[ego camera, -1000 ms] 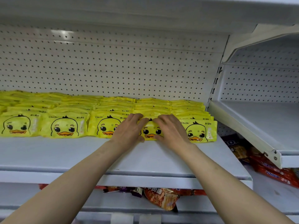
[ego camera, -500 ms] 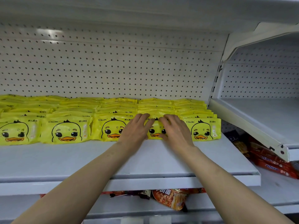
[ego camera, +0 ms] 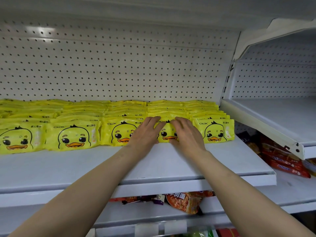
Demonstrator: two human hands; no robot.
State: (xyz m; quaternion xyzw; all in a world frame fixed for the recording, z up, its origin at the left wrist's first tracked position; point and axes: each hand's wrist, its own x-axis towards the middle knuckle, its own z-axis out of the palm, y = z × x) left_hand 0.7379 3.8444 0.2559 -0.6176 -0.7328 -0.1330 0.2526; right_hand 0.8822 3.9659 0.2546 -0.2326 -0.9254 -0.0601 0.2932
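Observation:
Rows of yellow wet-wipe packs with a duck face lie flat and overlapping on a white shelf (ego camera: 85, 166). Both my hands lie on one front-row pack (ego camera: 168, 135), second from the right. My left hand (ego camera: 145, 134) covers its left side and my right hand (ego camera: 186, 135) its right side. The fingers are straight and flat on the pack, with the thumbs at its lower edge. The duck's eyes and beak show between the hands. Neighbouring packs sit on either side, one on the left (ego camera: 119, 132) and one on the right (ego camera: 214, 130).
A white pegboard wall (ego camera: 111, 69) backs the shelf. A bare white shelf (ego camera: 280, 120) hangs to the right, tilted. Red snack bags (ego camera: 283, 161) lie below it. An orange noodle packet (ego camera: 184, 200) sits on the shelf underneath.
Both hands have stayed on the same front-row pack. The view has shifted slightly, so the packs sit a little further right and higher in the frame.

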